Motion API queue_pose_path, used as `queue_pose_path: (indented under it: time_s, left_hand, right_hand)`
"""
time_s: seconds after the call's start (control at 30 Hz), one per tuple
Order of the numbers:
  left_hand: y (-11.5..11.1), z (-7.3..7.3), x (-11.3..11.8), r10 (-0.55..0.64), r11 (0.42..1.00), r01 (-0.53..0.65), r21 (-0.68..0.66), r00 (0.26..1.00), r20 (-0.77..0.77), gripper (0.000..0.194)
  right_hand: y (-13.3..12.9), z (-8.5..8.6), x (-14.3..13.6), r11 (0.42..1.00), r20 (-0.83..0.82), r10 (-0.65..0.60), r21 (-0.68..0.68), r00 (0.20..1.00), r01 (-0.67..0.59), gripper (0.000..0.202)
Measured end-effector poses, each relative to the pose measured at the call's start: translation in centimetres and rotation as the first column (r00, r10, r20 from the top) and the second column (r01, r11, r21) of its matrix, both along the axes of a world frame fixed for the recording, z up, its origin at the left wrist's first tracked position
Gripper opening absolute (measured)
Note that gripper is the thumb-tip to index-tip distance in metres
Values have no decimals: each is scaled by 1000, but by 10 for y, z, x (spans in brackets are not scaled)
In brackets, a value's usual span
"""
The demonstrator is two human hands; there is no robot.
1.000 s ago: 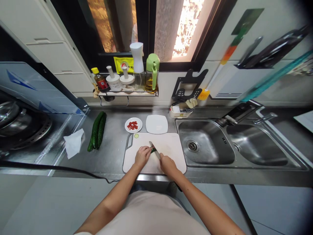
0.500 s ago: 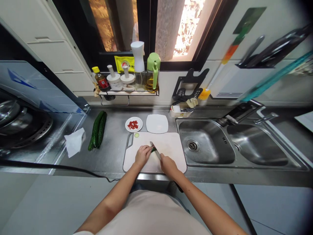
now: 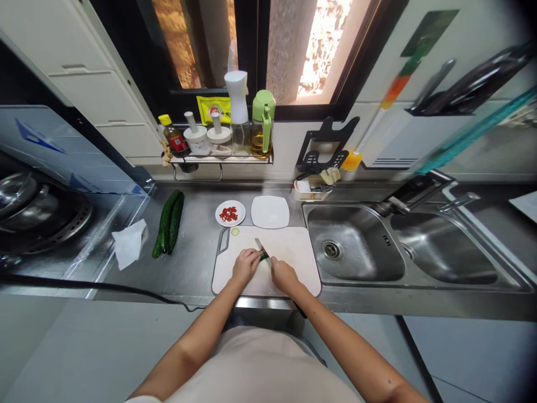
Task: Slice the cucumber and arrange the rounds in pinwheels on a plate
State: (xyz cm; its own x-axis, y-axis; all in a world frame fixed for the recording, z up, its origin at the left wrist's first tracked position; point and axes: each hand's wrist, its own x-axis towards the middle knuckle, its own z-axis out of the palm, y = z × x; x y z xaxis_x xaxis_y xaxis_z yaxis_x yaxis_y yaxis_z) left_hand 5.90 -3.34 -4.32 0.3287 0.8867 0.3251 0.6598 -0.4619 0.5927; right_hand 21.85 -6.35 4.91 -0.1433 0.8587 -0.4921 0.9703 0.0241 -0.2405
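My right hand [image 3: 284, 275] is wrapped round the handle of a kitchen knife [image 3: 262, 246], whose blade slants up and left over the white cutting board [image 3: 293, 246]. Against the blade's near side lies a small dark green piece, apparently cucumber [image 3: 264, 256]. The closed fingers of my left hand [image 3: 246, 266] press on it and hide most of it. A pale round cucumber slice [image 3: 235, 232] rests at the board's upper left corner. Two whole cucumbers [image 3: 168, 224] lie side by side on the counter to the left.
Behind the board stand a small plate [image 3: 218, 212] of chopped red bits and a white square plate [image 3: 270, 212]. A double sink [image 3: 356, 246] is at the right. Crumpled white paper [image 3: 129, 243] lies at the left, near the stove. A rack [image 3: 222, 159] holds seasoning bottles.
My right hand has shifted slightly up and left, and the knife's tip has gone the same way. My left hand stays in nearly the same place.
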Motion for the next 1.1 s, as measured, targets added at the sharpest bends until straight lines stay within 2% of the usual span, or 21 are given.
queue_pose_path:
  time_s: [0.23,0.6,1.1]
  left_hand:
    - [1,-4,-1,-8,1000,8,9,1000,-1,22]
    - [1,-2,0,-3,1000,3,-1,1000,25,22]
    - [2,-3,0,1,1000,-1,-4,1000,22,22]
  right_hand:
    - [6,-8,-3,999,-26,9,36,1000,-9,32]
    - [-12,-7,7,1000,21,6,-27,1000,-6,30]
    - [4,-15,-2,999,1,32,23,999,-32,33]
